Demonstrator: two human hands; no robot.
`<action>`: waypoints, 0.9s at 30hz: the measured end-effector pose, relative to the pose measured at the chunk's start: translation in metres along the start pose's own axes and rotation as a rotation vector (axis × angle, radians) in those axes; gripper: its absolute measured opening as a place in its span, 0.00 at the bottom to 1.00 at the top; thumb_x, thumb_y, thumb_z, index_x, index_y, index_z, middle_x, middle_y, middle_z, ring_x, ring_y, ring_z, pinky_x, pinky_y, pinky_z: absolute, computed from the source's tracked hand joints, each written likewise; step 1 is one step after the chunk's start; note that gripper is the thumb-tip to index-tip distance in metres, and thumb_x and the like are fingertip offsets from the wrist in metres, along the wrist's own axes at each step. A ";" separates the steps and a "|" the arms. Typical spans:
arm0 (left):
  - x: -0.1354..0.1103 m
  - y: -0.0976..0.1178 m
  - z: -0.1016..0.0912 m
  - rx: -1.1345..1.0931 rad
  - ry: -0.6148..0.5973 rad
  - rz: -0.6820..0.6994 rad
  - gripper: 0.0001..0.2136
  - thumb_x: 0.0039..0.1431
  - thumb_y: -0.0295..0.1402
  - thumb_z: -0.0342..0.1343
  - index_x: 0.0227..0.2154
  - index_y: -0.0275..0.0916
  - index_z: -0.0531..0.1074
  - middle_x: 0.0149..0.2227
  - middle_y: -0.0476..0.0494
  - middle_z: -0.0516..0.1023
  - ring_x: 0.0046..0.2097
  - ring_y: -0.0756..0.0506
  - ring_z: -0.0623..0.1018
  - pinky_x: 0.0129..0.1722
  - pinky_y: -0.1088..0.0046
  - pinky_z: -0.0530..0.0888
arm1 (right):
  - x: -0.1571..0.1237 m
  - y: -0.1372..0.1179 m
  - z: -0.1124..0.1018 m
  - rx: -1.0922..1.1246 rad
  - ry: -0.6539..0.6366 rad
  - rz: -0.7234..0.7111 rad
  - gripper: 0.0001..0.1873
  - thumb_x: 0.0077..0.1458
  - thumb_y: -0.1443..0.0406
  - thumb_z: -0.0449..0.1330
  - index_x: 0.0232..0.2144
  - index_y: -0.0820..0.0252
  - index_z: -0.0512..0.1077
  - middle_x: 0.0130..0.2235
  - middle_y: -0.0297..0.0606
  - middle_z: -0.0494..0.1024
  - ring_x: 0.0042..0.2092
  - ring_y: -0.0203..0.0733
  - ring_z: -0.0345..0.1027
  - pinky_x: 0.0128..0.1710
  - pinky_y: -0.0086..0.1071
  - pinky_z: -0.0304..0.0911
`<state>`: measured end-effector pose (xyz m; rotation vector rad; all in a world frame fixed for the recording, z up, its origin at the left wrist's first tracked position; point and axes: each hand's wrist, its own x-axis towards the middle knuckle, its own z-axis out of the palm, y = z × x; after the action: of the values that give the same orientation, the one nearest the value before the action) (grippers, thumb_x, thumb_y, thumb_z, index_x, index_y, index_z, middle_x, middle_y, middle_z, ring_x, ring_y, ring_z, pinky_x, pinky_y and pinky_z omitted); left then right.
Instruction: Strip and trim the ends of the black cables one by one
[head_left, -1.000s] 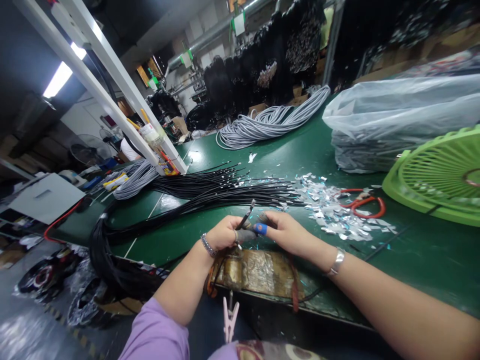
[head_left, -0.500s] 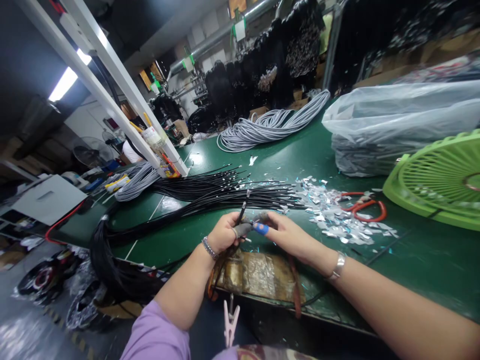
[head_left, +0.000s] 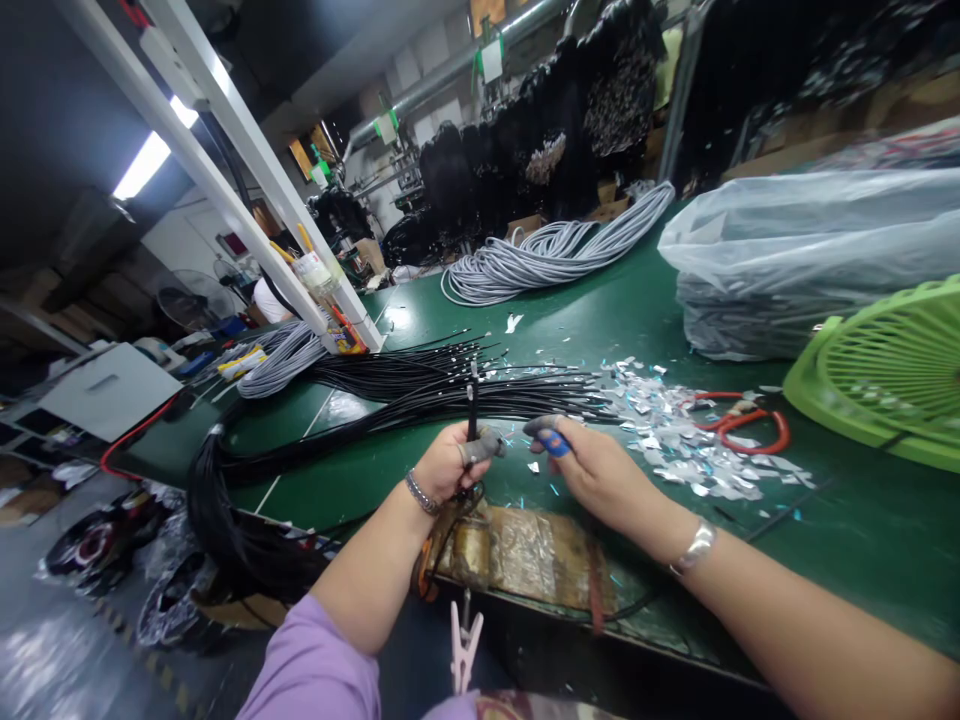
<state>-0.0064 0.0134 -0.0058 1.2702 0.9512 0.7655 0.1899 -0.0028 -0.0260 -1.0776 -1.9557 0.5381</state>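
Observation:
My left hand [head_left: 447, 462] is closed round a thin black cable [head_left: 472, 405] and holds its end upright above the green table [head_left: 585, 310]. A grey cot covers one of its fingertips. My right hand [head_left: 592, 468] sits just right of it, fingers pinched together, with grey and blue cots on the fingertips; what is in the pinch is too small to name. A small gap separates the two hands. Behind them a long bundle of black cables [head_left: 420, 390] lies across the table and loops down over the left edge.
Silver foil scraps [head_left: 675, 440] and red-handled pliers [head_left: 739, 420] lie right of my hands. A green fan grille [head_left: 885, 370], a plastic bag of grey cables [head_left: 810, 260] and loose grey cable coils [head_left: 555, 250] stand further off. A foil-wrapped pad [head_left: 517, 550] covers the near table edge.
My hands were touching around the cable end; now they are apart. The right hand has drawn away to the right, and the left has tipped the cable end upright.

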 end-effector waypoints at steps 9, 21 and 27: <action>0.000 0.000 -0.004 -0.124 -0.017 -0.038 0.19 0.41 0.47 0.64 0.25 0.34 0.68 0.10 0.61 0.55 0.11 0.59 0.50 0.13 0.80 0.45 | -0.010 -0.003 0.005 -0.399 0.089 -0.282 0.22 0.62 0.63 0.47 0.55 0.68 0.61 0.39 0.50 0.77 0.40 0.50 0.72 0.39 0.41 0.68; -0.003 0.003 0.002 -0.013 -0.059 -0.059 0.23 0.38 0.51 0.65 0.24 0.35 0.66 0.10 0.60 0.57 0.11 0.59 0.51 0.12 0.79 0.44 | -0.008 -0.007 0.005 -0.442 0.068 -0.276 0.13 0.55 0.73 0.50 0.35 0.63 0.74 0.33 0.46 0.78 0.34 0.46 0.69 0.35 0.37 0.66; -0.003 0.003 0.002 0.020 -0.070 -0.070 0.23 0.38 0.51 0.65 0.24 0.35 0.67 0.11 0.60 0.57 0.12 0.59 0.51 0.12 0.79 0.45 | -0.008 -0.008 0.004 -0.422 0.041 -0.268 0.13 0.54 0.73 0.50 0.37 0.61 0.74 0.33 0.44 0.78 0.35 0.45 0.69 0.36 0.36 0.65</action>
<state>-0.0061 0.0101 -0.0022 1.2665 0.9439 0.6549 0.1848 -0.0133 -0.0266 -1.0386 -2.1881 -0.0468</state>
